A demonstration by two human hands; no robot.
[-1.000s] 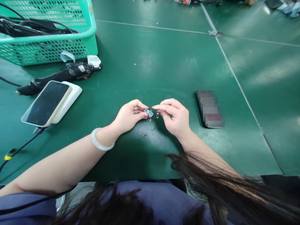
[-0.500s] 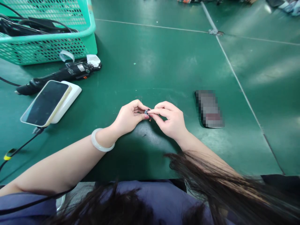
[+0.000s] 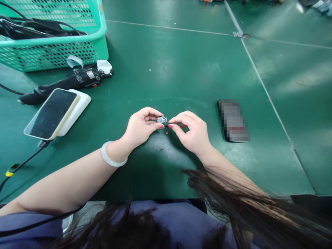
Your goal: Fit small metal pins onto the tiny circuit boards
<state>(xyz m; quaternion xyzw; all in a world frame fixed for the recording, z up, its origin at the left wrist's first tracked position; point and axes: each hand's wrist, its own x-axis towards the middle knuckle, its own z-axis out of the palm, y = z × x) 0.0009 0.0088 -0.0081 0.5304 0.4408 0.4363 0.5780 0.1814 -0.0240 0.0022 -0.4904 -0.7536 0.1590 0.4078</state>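
Observation:
My left hand (image 3: pixel 142 127) pinches a small circuit board (image 3: pixel 162 119) between thumb and fingers, its pale, patterned face turned up. Close beside it on the right, my right hand (image 3: pixel 191 131) has thumb and index finger brought together at a tiny dark part (image 3: pixel 167 126) by the board's edge. Whether that part is joined to the board is too small to tell. Just below the fingertips shows a small copper-coloured bit (image 3: pixel 167 132); I cannot tell if it hangs from the dark part or lies on the table.
A green basket (image 3: pixel 101 36) of black cables stands at the back left. In front of it lie a black electric screwdriver (image 3: pixel 77 79) and a phone (image 3: pixel 52 112) resting on a white block (image 3: pixel 77 107). A dark, pixelated device (image 3: pixel 233 121) lies to the right on the green table (image 3: pixel 181 76).
My hands have drawn slightly apart. The circuit board has been turned so that its flat face now shows between them, still in my left fingers.

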